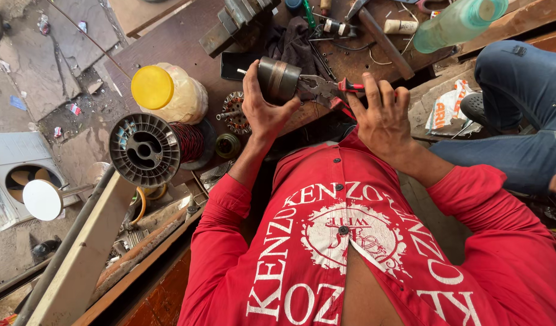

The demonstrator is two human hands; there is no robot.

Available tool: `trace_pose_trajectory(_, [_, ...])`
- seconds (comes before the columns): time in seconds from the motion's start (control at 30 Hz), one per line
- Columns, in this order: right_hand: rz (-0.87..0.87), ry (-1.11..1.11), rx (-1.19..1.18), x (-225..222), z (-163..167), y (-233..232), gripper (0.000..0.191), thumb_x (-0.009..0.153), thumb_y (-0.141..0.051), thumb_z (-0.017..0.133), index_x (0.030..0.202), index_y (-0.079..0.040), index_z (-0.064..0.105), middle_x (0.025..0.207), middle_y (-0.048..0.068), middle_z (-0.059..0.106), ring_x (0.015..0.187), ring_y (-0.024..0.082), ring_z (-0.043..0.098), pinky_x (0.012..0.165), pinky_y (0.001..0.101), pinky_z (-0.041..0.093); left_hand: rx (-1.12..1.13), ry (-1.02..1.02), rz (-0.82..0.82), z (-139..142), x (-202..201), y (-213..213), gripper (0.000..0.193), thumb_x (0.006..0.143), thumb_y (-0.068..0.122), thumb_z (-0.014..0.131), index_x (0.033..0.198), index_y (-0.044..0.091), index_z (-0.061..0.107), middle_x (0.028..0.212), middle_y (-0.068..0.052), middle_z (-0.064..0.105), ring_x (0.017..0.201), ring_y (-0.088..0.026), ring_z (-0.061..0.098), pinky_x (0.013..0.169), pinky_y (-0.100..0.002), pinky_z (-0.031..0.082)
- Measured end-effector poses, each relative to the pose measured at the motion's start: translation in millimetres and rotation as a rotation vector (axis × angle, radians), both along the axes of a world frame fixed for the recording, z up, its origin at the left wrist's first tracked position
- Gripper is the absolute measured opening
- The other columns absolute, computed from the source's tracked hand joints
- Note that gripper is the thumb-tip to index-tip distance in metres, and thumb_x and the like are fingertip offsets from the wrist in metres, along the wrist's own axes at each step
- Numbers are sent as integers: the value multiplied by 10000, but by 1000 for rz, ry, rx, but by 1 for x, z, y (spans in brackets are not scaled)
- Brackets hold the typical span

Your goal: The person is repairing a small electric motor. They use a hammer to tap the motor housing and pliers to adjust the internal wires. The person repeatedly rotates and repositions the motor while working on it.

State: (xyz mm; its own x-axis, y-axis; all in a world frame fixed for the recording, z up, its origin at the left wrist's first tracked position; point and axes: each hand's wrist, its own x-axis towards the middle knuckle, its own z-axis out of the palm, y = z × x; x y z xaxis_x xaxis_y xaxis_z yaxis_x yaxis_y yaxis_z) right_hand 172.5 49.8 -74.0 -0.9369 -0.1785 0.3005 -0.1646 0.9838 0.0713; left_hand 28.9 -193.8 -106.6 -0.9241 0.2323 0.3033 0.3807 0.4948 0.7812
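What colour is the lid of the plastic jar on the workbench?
Yellow. The lid of the plastic jar shows clearly in the head view.

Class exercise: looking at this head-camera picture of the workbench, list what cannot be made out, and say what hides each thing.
Head view only:
- Jaws of the pliers: their tips sit behind the dark cylindrical motor part, so what they bite is hidden.
- Left hand: its palm side faces away, so the grip is unseen.
- Pliers handles: covered by the right hand.
- Green plastic bottle: cut off by the top edge.
- Seated person in jeans: cut off at the right edge.
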Motion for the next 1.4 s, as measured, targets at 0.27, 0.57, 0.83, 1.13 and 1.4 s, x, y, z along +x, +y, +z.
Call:
trace_pose_trajectory(0.27, [1,-679,-980,-5,-7,5,507,815,-117,650,1319,-167,682,1360,150,573,1230,311,570,1061,522,436,-18,7,-10,-3,2,-2,1015,673,287,888,1519,50,379,1382,-188,553,1179,-319,682,979,-415,619])
trace_pose_trajectory(0.57, [-6,-23,19,3,5,-1,362,1024,-178,637,1372,-181,739,1464,180,487,1322,334,454,1071,545,348,-35,75,10,-6,3,-2,1023,696,298,915,1527,52,371,1412,-194,544,1236,-343,654,1022,-436,594])
trace_pose_trajectory(0.83, [-48,-691,-890,-7,-16,9,486,836,-120,648,1315,-175,714,1263,134,630,1150,299,601,983,467,440,-18,-59,-36,-10,3,-3,1009,681,300,876,1517,55,367,1390,-201,538,1190,-325,675,974,-406,619])
trace_pose_trajectory(1.13, [-32,-36,-8,0,3,-4,375,999,-189,617,1360,-163,718,1468,199,491,1333,342,451,1072,557,345,-21,-60,14,2,4,1,982,700,297,888,1506,52,385,1385,-196,550,1178,-322,674,974,-421,612])
trace_pose_trajectory(1.4, [-12,39,-71,-3,19,-1,327,973,-280,599,1243,-185,758,1146,126,553,989,294,528,786,477,391,-72,14,19,21,11,10,919,628,297,953,1415,82,531,1300,-146,632,1201,-332,661,1050,-417,548])
